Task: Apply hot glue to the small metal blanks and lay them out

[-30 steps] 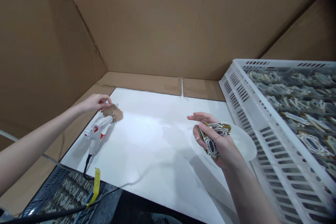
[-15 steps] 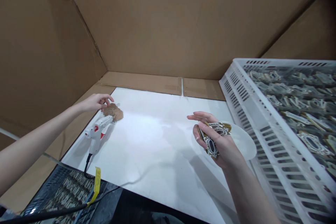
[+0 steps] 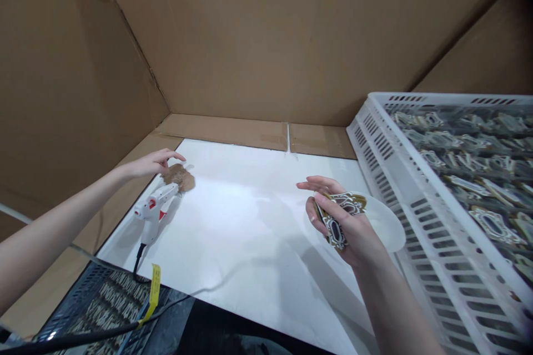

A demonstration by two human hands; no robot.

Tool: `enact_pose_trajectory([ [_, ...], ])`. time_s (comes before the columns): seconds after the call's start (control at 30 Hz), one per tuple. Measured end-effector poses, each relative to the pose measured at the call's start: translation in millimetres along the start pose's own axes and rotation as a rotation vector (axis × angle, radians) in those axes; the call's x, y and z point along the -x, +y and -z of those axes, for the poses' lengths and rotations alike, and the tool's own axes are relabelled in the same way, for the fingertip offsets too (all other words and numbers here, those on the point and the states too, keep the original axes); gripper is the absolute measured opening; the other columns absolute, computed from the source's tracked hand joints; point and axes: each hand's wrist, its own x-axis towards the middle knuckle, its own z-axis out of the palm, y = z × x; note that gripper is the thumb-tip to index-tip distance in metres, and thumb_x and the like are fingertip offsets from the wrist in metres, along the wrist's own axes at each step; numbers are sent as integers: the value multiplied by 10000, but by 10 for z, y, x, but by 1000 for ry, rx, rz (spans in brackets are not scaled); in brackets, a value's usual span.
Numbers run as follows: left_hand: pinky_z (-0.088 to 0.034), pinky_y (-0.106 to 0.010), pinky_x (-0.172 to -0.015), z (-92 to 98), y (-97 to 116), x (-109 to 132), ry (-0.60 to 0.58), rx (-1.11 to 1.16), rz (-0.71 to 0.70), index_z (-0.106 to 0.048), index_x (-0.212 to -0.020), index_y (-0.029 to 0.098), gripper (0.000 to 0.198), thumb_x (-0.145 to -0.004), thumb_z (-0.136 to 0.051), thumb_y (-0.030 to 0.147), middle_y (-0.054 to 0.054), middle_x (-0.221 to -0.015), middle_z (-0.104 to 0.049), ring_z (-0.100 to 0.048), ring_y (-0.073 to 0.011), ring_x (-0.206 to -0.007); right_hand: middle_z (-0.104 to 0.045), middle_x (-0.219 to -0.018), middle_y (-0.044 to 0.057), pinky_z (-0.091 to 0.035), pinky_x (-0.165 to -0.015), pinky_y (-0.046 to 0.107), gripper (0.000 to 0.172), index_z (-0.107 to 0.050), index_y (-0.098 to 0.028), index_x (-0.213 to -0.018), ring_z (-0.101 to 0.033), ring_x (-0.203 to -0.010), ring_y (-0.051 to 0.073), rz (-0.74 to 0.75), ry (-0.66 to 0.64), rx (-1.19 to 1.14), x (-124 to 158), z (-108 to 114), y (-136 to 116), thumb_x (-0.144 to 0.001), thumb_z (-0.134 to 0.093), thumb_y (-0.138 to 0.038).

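Ornate pieces: judged part-handled; the brown-and-gold plaques with white scrolled outlines and dark centres point(image 3: 335, 234) are out in the hand, but whether they carry any glue cannot be told.
White crate: many similar outlined pieces point(image 3: 495, 226) stand in rows inside the white slatted plastic crate point(image 3: 377, 147) by the board's right edge; whether these are finished or waiting is unclear.
Glue gun: the white plastic glue gun with red trigger point(image 3: 150, 226) lies unheld along the left edge of the flat white board point(image 3: 237, 205), its nozzle at the irregular brown pad point(image 3: 185, 180) near the far left corner.
Left hand: the person's left hand point(image 3: 156, 163) is loosely curled with the index finger stretched out, nothing visible in its grip, just above the pad; contact cannot be told.
Right hand: the right hand point(image 3: 339, 213) grips the plaques, thumb across their front, fingers around the left side.
Plaques' place: within the right grip, tilted, partly in front of the pale translucent round disc point(image 3: 387, 227) towards the board's right edge.
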Motion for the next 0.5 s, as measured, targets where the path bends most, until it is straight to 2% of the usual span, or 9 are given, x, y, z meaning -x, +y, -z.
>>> enact_pose_trajectory([
  [0.1,-460,-261,-659,-13,-26,1,20,27,1,-625,-1213,206,496,-750,-488,322,-29,-901,-609,-540,-164,-686,-659,-1142,86,-276,-382,230,303,-633,-254,-1089,-412,-424,29,-1,5,6,4,4,-4,-805,-689,-344],
  [0.17,-455,-262,-651,-19,-46,1,40,11,-9,-632,-1198,198,492,-741,-486,310,-32,-903,-609,-537,-160,-673,-653,-1151,86,-281,-383,228,299,-633,-256,-1089,-417,-428,27,0,9,10,6,7,-5,-808,-686,-343],
  [0.37,-446,-235,-655,-18,-131,-26,53,-42,-77,-649,-1208,231,500,-720,-595,325,-20,-923,-538,-516,-137,-695,-647,-1157,86,-292,-380,223,306,-630,-259,-1099,-431,-438,28,-3,9,12,7,10,1,-809,-682,-341],
  [0.5,-391,-220,-600,-8,-166,-56,76,-80,-101,-656,-1198,228,533,-688,-694,379,-17,-895,-587,-434,-114,-636,-654,-1151,87,-294,-377,224,307,-629,-255,-1103,-414,-424,24,-3,9,16,9,15,1,-813,-678,-345],
])
